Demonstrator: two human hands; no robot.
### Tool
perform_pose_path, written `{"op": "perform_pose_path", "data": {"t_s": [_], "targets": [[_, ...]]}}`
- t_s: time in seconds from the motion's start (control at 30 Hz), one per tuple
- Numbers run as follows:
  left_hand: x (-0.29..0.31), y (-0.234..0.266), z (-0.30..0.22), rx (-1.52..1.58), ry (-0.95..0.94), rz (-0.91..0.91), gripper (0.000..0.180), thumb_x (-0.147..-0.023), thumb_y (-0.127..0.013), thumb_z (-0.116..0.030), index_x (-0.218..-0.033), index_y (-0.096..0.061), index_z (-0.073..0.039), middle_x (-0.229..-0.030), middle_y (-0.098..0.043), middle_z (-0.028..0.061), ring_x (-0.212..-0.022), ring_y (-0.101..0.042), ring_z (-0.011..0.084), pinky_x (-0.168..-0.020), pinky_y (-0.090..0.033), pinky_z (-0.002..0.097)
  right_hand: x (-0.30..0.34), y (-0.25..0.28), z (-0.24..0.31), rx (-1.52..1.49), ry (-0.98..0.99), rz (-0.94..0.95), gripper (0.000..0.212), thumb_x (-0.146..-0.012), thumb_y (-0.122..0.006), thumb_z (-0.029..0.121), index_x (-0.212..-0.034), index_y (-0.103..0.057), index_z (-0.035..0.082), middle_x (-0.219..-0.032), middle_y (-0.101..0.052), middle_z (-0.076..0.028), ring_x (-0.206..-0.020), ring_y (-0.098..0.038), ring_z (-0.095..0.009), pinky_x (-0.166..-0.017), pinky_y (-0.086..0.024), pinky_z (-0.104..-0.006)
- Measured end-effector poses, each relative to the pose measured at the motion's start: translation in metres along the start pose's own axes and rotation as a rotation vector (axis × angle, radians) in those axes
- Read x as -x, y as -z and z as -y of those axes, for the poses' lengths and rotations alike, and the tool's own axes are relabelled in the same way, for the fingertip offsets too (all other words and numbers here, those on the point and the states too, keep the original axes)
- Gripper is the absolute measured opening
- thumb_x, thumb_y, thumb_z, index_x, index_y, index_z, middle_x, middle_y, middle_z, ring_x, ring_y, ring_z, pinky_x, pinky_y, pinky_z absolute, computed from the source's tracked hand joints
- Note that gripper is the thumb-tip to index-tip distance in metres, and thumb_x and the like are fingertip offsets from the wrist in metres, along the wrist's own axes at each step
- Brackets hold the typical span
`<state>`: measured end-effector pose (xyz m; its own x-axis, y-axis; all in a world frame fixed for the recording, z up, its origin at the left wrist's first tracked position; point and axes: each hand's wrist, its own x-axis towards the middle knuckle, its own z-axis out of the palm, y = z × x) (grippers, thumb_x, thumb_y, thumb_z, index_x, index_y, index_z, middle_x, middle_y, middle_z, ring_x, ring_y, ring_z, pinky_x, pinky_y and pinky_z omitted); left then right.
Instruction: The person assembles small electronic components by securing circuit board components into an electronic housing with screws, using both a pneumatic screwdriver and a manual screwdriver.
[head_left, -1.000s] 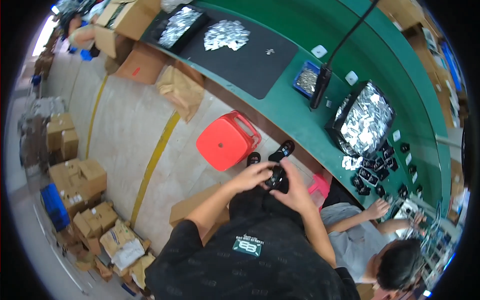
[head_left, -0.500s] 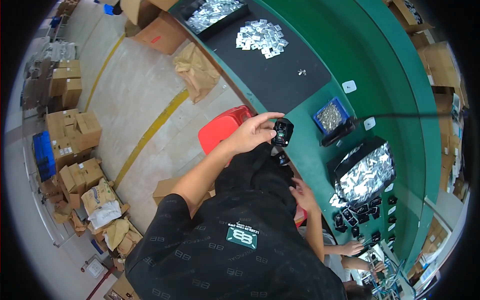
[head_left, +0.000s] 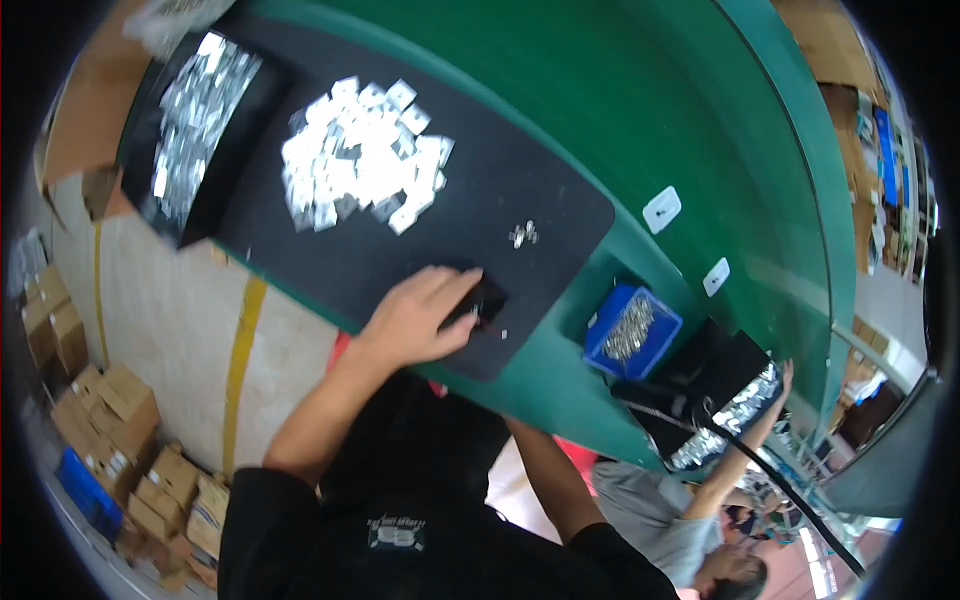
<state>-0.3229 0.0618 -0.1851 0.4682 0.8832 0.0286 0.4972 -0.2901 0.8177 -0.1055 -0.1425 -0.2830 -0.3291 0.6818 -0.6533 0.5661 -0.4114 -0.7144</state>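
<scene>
My left hand [head_left: 425, 315] is closed around a small black housing-like part [head_left: 488, 298], low over or on the near right corner of the black mat [head_left: 420, 285]. Its thumb and fingers cover much of the part. Just beyond it on the mat lie a few tiny metal pieces [head_left: 523, 236]. Farther left is a loose heap of small silver square plates [head_left: 365, 160]. My right forearm [head_left: 555, 475] runs up to the bench's near edge, where the right hand is hidden.
A black box of silver pieces [head_left: 200, 130] stands at the left. On the right are a blue tray of screws [head_left: 630, 330], a black corded tool [head_left: 655, 402] and another black box [head_left: 735, 365]. A co-worker's arm [head_left: 745, 450] reaches beside that box.
My left hand has carried the black part from above my lap onto the mat area. The view has swung toward the bench. My right hand, visible before, has gone out of sight.
</scene>
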Motion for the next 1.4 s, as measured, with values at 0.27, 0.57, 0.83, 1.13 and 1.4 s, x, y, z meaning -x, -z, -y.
{"op": "perform_pose_path", "data": {"t_s": [0.27,0.57,0.83,1.13,1.4], "targets": [[-0.003,0.009,0.011,0.032,0.040,0.137,0.051,-0.067,-0.071,-0.022,-0.109,-0.060,0.004,-0.087,-0.060,0.0157,-0.072,-0.060,0.0279,-0.065,-0.051,0.0339,-0.118,-0.017,-0.032,-0.140,-0.029,-0.267,0.033,-0.084,-0.060,0.020,-0.114,-0.057,0.005,-0.115,-0.057,-0.016,-0.109,-0.053,-0.032,-0.095,-0.039,-0.0383],[-0.002,0.002,0.019,0.050,0.015,0.133,0.047,-0.064,-0.072,-0.024,-0.101,-0.063,0.004,-0.074,-0.061,0.0090,-0.055,-0.056,0.0143,-0.051,-0.050,0.0233,-0.159,-0.005,-0.048,-0.264,-0.176,-0.509,0.033,-0.084,-0.060,0.020,-0.113,-0.057,0.005,-0.114,-0.058,-0.016,-0.109,-0.053,-0.032,-0.095,-0.040,-0.0380],[-0.009,0.012,0.018,0.045,0.068,0.229,0.051,-0.063,-0.076,-0.020,-0.107,-0.062,0.002,-0.077,-0.061,0.0098,-0.056,-0.056,0.0164,-0.053,-0.050,0.0262,-0.150,0.003,-0.018,-0.325,-0.208,-0.513,0.033,-0.083,-0.061,0.020,-0.113,-0.057,0.005,-0.114,-0.058,-0.016,-0.108,-0.053,-0.032,-0.094,-0.040,-0.0378],[-0.014,0.017,0.019,0.208,0.037,0.266,0.057,-0.068,-0.074,-0.015,-0.119,-0.054,0.001,-0.090,-0.060,0.0130,-0.073,-0.060,0.0244,-0.067,-0.051,0.0314,-0.138,-0.068,0.052,-0.376,0.059,-0.091,0.033,-0.083,-0.061,0.020,-0.112,-0.057,0.005,-0.113,-0.058,-0.016,-0.108,-0.054,-0.032,-0.094,-0.040,-0.0375],[-0.002,0.012,0.014,0.195,0.003,0.086,0.045,-0.073,-0.069,-0.007,-0.115,-0.057,0.002,-0.079,-0.057,0.0064,-0.056,-0.053,0.0105,-0.053,-0.047,0.0225,-0.149,-0.060,0.023,-0.178,0.182,-0.204,0.033,-0.083,-0.062,0.020,-0.112,-0.058,0.005,-0.113,-0.058,-0.016,-0.108,-0.054,-0.032,-0.094,-0.041,-0.0372]]}}
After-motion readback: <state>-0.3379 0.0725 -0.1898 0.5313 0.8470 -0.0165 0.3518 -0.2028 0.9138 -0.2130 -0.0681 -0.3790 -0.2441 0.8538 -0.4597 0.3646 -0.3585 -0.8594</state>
